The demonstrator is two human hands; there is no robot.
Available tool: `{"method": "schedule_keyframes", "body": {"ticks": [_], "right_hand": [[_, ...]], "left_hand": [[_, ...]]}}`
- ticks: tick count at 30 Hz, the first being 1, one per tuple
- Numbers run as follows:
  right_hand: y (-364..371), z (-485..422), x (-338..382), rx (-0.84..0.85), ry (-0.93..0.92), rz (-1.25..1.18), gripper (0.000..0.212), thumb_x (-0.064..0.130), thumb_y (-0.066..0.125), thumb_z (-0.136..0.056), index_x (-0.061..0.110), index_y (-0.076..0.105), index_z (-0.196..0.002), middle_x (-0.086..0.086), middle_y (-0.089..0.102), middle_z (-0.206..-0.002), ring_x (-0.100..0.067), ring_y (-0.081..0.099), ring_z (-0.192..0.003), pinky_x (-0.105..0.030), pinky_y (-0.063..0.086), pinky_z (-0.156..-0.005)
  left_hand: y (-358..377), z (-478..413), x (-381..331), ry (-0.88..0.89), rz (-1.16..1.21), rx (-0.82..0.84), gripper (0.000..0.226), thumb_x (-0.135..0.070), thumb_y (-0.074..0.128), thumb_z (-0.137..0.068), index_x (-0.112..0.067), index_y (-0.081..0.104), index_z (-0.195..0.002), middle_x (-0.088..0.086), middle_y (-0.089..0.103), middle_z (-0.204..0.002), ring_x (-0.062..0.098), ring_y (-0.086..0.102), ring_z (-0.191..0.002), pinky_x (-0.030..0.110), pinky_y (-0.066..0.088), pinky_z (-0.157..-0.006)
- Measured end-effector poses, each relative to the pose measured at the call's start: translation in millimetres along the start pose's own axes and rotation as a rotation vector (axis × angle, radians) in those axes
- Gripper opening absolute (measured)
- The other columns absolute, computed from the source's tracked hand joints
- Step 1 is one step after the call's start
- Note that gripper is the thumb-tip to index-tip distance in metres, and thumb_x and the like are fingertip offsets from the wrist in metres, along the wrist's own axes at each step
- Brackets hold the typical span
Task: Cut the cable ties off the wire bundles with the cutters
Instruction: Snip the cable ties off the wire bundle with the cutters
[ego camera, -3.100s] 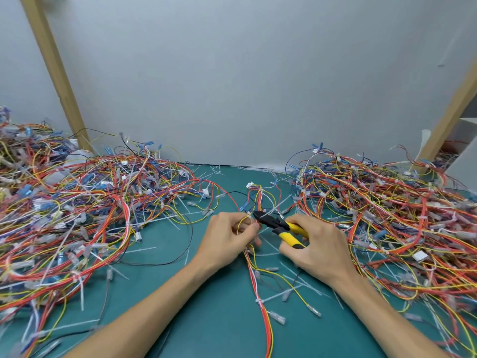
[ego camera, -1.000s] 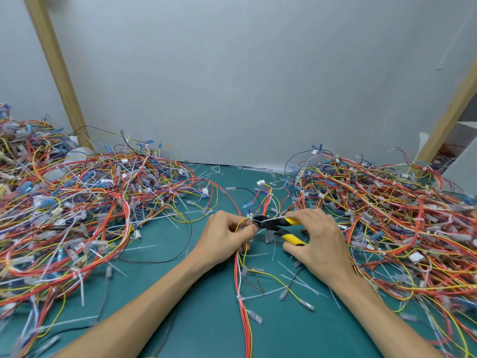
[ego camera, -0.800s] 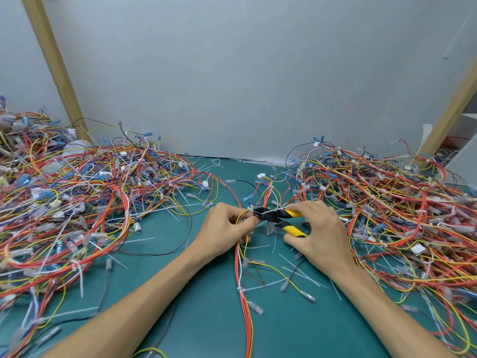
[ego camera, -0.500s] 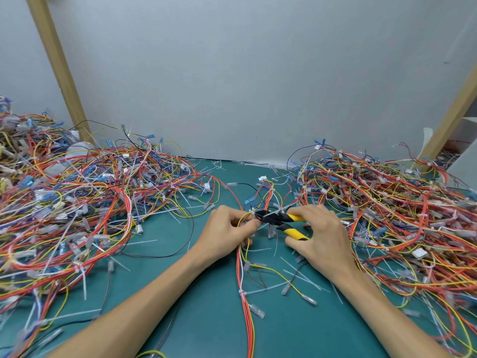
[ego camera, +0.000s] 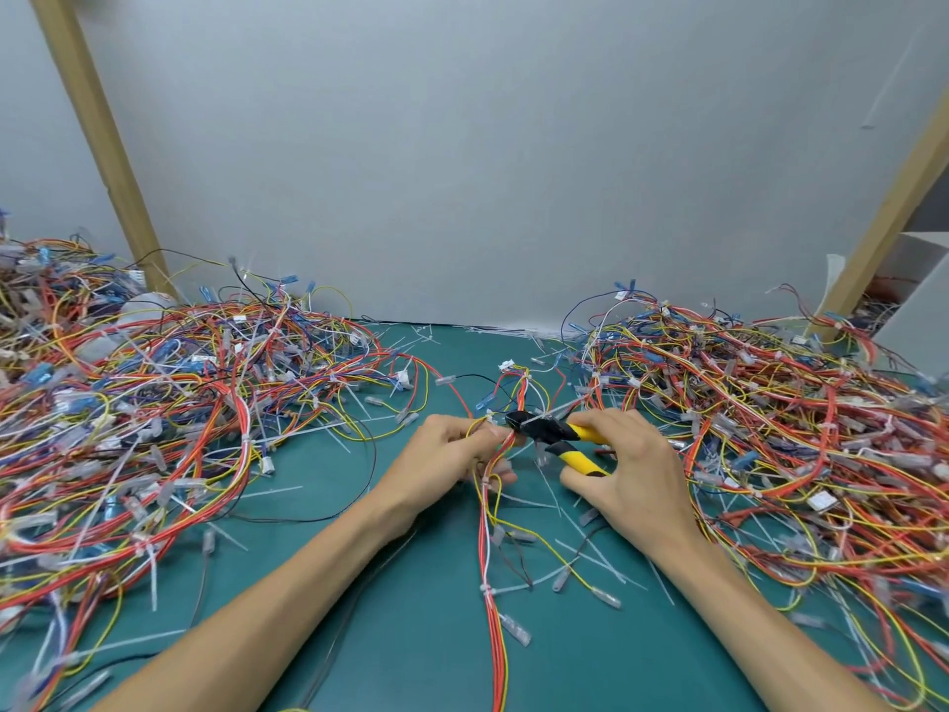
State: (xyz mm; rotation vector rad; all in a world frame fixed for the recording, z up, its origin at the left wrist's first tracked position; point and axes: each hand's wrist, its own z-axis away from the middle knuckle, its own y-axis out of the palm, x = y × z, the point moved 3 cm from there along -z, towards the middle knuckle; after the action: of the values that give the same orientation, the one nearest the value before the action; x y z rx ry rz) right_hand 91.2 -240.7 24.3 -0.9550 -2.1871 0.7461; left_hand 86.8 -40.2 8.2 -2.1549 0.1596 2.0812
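While a big left heap (ego camera: pixel 154 429) of wires is lying with cable ties (ego camera: pixel 153 573) showing in it, the left hand (ego camera: pixel 447 465) is pinching a wire bundle (ego camera: pixel 492 557) at mid-mat; the cutters (ego camera: pixel 552 438), handles spread, are nosing at it, the right hand (ego camera: pixel 631 480) curling round them; offcuts (ego camera: pixel 590 555) are suggesting some cuts done; the right heap (ego camera: pixel 770 429) is waiting, so much is probably remaining.

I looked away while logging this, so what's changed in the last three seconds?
The near end of the wire bundle swung left across the mat. Otherwise unchanged: left hand still pinches the bundle, right hand still grips the cutters, nose at the wires by the left fingertips.
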Motion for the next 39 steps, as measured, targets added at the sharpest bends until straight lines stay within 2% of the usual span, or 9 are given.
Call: {"method": "schedule_keyframes", "body": {"ticks": [3, 5, 8, 12, 14, 18, 26, 32, 39], "right_hand": [[-1.0, -0.4, -2.6, -0.007, 0.025, -0.037, 0.044, 0.013, 0.082, -0.059, 0.019, 0.07, -0.102, 0.008, 0.069, -0.095, -0.021, 0.06, -0.088, -0.036, 0.05, -0.077], [-0.7, -0.9, -2.6, 0.0, 0.016, -0.054, 0.044, 0.012, 0.082, -0.06, 0.018, 0.07, -0.103, 0.007, 0.068, -0.096, -0.022, 0.06, -0.088, -0.037, 0.05, -0.077], [-0.1, -1.4, -1.3, 0.021, 0.003, -0.057, 0.044, 0.013, 0.082, -0.062, 0.017, 0.07, -0.104, 0.006, 0.068, -0.096, -0.021, 0.059, -0.088, -0.039, 0.05, -0.079], [0.6, -2.4, -2.0, 0.044, -0.004, -0.047, 0.045, 0.016, 0.08, -0.064, 0.017, 0.07, -0.107, 0.004, 0.066, -0.1, -0.021, 0.057, -0.092, -0.041, 0.049, -0.083], [0.7, -2.0, -1.3, 0.057, -0.008, -0.037, 0.046, 0.019, 0.078, -0.064, 0.018, 0.068, -0.109, 0.005, 0.063, -0.101, -0.02, 0.055, -0.095, -0.041, 0.048, -0.084], [0.6, -0.4, 1.3, 0.078, -0.014, -0.027, 0.046, 0.025, 0.076, -0.065, 0.019, 0.065, -0.109, 0.007, 0.06, -0.102, -0.019, 0.053, -0.097, -0.041, 0.046, -0.088], [-0.3, -0.2, 1.3, 0.099, 0.0, -0.021, 0.044, 0.032, 0.071, -0.066, 0.02, 0.065, -0.107, 0.008, 0.061, -0.102, -0.017, 0.054, -0.096, -0.037, 0.045, -0.088], [-1.0, -0.4, 1.4, 0.098, 0.009, -0.012, 0.045, 0.033, 0.07, -0.064, 0.021, 0.066, -0.106, 0.01, 0.062, -0.1, -0.016, 0.054, -0.094, -0.036, 0.046, -0.086], [-0.1, 0.6, 2.5, 0.14, 0.001, 0.009, 0.046, 0.038, 0.067, -0.066, 0.022, 0.062, -0.109, 0.01, 0.058, -0.101, -0.015, 0.051, -0.096, -0.036, 0.044, -0.087]], "left_hand": [[4.4, -2.0, -2.1, -0.128, 0.097, 0.1, 0.025, -0.026, 0.054, -0.097, -0.009, 0.07, -0.103, 0.008, 0.076, -0.093, 0.021, 0.073, -0.076, 0.047, 0.047, -0.093], [8.9, -2.7, 1.8, -0.142, 0.158, 0.149, 0.025, -0.024, 0.058, -0.095, -0.004, 0.066, -0.108, 0.008, 0.075, -0.103, 0.023, 0.074, -0.083, 0.051, 0.044, -0.1], [10.6, -2.1, 4.2, -0.083, 0.21, 0.147, 0.033, -0.017, 0.061, -0.092, 0.008, 0.058, -0.113, 0.011, 0.074, -0.101, 0.024, 0.073, -0.079, 0.036, 0.057, -0.081], [10.0, 0.0, 2.2, 0.059, 0.111, 0.049, 0.022, -0.023, 0.065, -0.085, -0.003, 0.06, -0.093, 0.01, 0.074, -0.084, 0.019, 0.071, -0.073, 0.027, 0.049, -0.067], [10.8, 0.5, 2.4, 0.113, 0.04, 0.022, 0.013, -0.017, 0.064, -0.091, -0.004, 0.06, -0.088, 0.009, 0.073, -0.077, 0.018, 0.069, -0.069, 0.021, 0.048, -0.06], [11.1, 2.7, 2.0, 0.132, -0.005, -0.012, 0.013, -0.011, 0.063, -0.092, -0.005, 0.057, -0.083, 0.009, 0.074, -0.072, 0.018, 0.068, -0.067, 0.016, 0.045, -0.053], [13.6, 4.2, 2.5, 0.113, 0.055, -0.061, 0.012, -0.001, 0.063, -0.091, -0.003, 0.058, -0.08, 0.016, 0.073, -0.073, 0.02, 0.073, -0.065, 0.013, 0.048, -0.052], [11.7, 2.1, 5.7, 0.11, 0.06, -0.092, 0.011, 0.002, 0.064, -0.089, -0.001, 0.06, -0.079, 0.016, 0.071, -0.07, 0.027, 0.074, -0.069, 0.025, 0.056, -0.061], [10.8, 1.2, 6.5, 0.13, -0.012, -0.095, 0.01, 0.0, 0.065, -0.089, -0.001, 0.061, -0.08, 0.017, 0.072, -0.072, 0.029, 0.074, -0.073, 0.021, 0.054, -0.061]]}}
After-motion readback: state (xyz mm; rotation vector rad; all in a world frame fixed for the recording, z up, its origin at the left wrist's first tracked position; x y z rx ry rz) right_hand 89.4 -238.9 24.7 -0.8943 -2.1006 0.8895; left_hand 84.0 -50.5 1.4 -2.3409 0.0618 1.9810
